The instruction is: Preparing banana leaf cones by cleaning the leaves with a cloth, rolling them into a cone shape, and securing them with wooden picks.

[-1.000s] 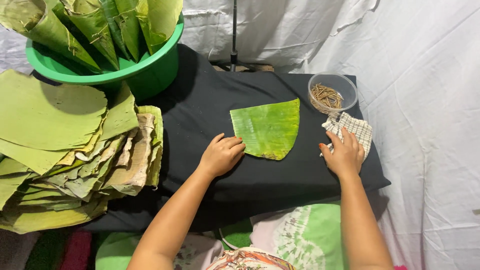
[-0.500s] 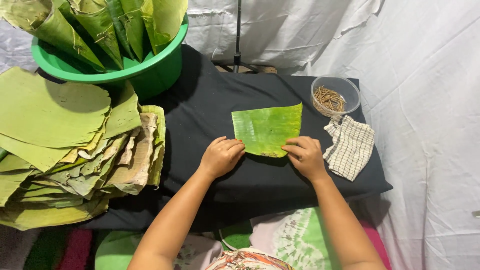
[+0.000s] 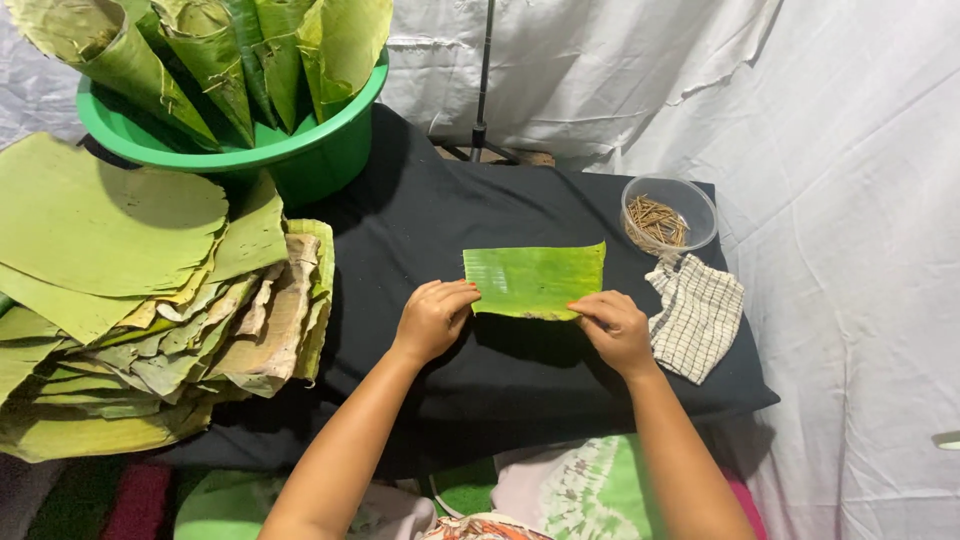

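Head view, left hand (image 3: pixel 432 318) and right hand (image 3: pixel 615 328), fingers curled, each pinched the near corners of a flat rectangular green banana-leaf piece (image 3: pixel 535 280) on black cloth (image 3: pixel 420 220).

Soft, even light falls from above, bright on the white sheets (image 3: pixel 860 200) without harsh glare, while the black cloth (image 3: pixel 520 380) on the desk stays dark and swallows detail. Faint shadows sit under both hands and beneath the green leaf (image 3: pixel 535 280). The view is sharp throughout, with slight stretching toward the edges.
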